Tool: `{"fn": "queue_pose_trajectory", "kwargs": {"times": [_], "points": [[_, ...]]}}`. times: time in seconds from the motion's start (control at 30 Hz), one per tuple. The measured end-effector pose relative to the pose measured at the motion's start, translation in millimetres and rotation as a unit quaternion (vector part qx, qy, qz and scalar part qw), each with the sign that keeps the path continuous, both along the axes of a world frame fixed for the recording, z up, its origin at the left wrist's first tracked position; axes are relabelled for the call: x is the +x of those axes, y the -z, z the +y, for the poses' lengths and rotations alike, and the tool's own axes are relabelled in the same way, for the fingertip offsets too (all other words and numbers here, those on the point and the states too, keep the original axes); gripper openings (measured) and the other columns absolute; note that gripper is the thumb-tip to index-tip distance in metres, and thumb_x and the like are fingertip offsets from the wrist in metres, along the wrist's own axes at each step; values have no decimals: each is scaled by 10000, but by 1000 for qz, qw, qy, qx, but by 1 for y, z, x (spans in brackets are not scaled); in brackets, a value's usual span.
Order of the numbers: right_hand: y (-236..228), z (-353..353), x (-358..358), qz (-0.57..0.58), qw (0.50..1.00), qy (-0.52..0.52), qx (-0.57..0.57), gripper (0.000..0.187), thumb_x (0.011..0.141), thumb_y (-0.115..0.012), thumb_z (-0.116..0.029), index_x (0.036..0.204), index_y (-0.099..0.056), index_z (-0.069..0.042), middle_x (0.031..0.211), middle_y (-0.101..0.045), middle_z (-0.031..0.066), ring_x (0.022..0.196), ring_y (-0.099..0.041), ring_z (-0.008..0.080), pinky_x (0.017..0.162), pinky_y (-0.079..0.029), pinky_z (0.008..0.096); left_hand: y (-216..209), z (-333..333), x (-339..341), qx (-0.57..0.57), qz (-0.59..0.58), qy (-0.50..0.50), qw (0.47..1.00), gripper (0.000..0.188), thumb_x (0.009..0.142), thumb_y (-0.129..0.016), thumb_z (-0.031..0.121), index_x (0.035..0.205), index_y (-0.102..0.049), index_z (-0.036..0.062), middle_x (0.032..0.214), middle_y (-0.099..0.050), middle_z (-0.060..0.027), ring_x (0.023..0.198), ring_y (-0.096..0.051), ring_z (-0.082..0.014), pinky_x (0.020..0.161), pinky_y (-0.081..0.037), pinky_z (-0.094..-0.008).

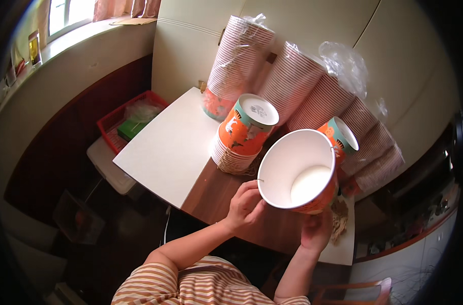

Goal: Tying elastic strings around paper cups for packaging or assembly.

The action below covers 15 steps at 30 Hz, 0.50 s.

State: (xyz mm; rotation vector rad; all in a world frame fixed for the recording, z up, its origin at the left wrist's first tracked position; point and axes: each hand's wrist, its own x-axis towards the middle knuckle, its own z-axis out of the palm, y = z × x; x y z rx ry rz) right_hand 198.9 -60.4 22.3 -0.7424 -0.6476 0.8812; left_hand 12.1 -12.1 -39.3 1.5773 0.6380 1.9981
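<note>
A large white-lined paper bucket (298, 169) is tilted so its open mouth faces me, over the table's near right part. My right hand (317, 231) supports it from below, partly hidden behind its orange printed side. My left hand (245, 203) is closed in a pinch at the bucket's left rim; what its fingertips grip is hidden. A short bit of thin cord (261, 180) pokes through the wall just above those fingers. Another piece of cord (333, 148) shows at the opposite side of the rim.
Upside-down orange and green buckets (244, 129) stand stacked beyond my left hand, twine around their base. Another bucket (340, 136) stands behind mine. Tall plastic-wrapped bucket stacks (239, 58) line the back. Loose twine (339, 221) lies at right. A red basket (109, 124) sits left of the table (157, 145).
</note>
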Motion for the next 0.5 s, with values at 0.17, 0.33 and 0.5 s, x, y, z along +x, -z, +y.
{"fn": "queue_pose_trajectory", "kwargs": {"times": [0.17,0.33,0.5], "points": [[9,5,12,138,988,-67,-33,243,961,-503,-184,1153,-578,-56,938,-640,22,571,-497,81,608,-566,252,-10,3,1,-15,-99,-32,994,194,808,-649,-44,987,-593,4,1023,-558,-110,912,-583,-212,804,-477,-286],[13,8,13,171,979,-107,-18,226,970,-485,-179,1128,-588,-53,890,-641,26,550,-494,83,613,-580,278,-21,13,-2,-81,-207,23,975,215,841,-649,-17,1041,-573,1,1015,-542,-58,788,-552,-85,713,-464,-213],[10,8,2,180,977,-111,-24,209,970,-487,-180,1086,-601,-50,838,-632,16,538,-485,82,621,-577,278,-24,16,-6,-104,-197,37,974,160,854,-627,-15,1013,-606,-14,964,-589,-62,795,-577,-93,698,-471,-218]]}}
